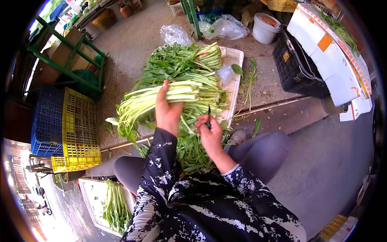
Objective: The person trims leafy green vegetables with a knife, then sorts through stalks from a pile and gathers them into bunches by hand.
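My left hand (167, 109) is wrapped round a bunch of water spinach (177, 92), its pale cut stems pointing right and its leaves hanging to the left. In my right hand (210, 133) is a small knife (209, 115) with a dark handle, its blade pointing up, close to the stem ends but apart from them. Beneath and behind the bunch, more leafy greens (173, 60) lie heaped on a white foam tray (237, 60). Further loose greens (193, 151) are piled between my knees, partly covered by my forearms.
Blue (47, 121) and yellow crates (80, 125) stand at left. A black crate (296, 64), white bucket (266, 29) and white foam box (322, 36) are at right. Another foam tray (90, 201) with greens (115, 205) sits behind left. Loose stems (250, 82) lie right of the tray.
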The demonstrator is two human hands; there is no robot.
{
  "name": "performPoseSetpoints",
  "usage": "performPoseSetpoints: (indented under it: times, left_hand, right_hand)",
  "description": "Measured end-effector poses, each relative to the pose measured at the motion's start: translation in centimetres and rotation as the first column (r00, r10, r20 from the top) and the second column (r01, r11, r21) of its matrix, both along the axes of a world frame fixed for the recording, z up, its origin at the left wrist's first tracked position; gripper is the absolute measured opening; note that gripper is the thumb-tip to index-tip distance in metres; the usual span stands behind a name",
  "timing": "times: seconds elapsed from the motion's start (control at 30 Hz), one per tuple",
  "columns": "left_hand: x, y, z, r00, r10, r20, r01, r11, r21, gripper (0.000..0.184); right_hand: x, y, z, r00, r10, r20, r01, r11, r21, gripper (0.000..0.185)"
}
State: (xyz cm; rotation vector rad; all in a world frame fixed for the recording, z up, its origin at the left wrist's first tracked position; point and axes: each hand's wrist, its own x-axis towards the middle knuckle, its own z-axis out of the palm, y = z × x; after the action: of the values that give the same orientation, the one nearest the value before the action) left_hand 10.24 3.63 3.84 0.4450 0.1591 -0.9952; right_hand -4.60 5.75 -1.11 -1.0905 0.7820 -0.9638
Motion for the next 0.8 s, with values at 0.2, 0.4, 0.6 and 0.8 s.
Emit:
performPoseSetpoints:
  times: [0.2, 0.4, 0.6, 0.8]
  left_hand:
    - [-1.4, -0.3, 0.2, 1.000, 0.025, -0.007, -0.024, 0.999, 0.024, 0.019]
    - [-3.4, 0.5, 0.8, 0.998, -0.005, 0.061, 0.006, 1.000, -0.008, 0.028]
    - [-3.5, 0.9, 0.4, 0.998, 0.012, 0.055, -0.009, 0.998, -0.056, 0.022]
    - [-4.1, 0.3, -1.2, 0.999, 0.017, -0.033, -0.016, 0.999, 0.029, 0.019]
  right_hand:
    - [0.5, 0.4, 2.8, 0.948, 0.104, 0.299, -0.157, 0.975, 0.159, 0.051]
    - [1.8, -0.8, 3.8, 0.927, 0.066, 0.368, -0.109, 0.989, 0.097, 0.029]
    - [2.0, -1.3, 3.9, 0.901, 0.017, 0.434, -0.109, 0.976, 0.189, 0.021]
    - [0.8, -0.8, -1.5, 0.930, -0.072, 0.361, -0.049, 0.948, 0.315, 0.017]
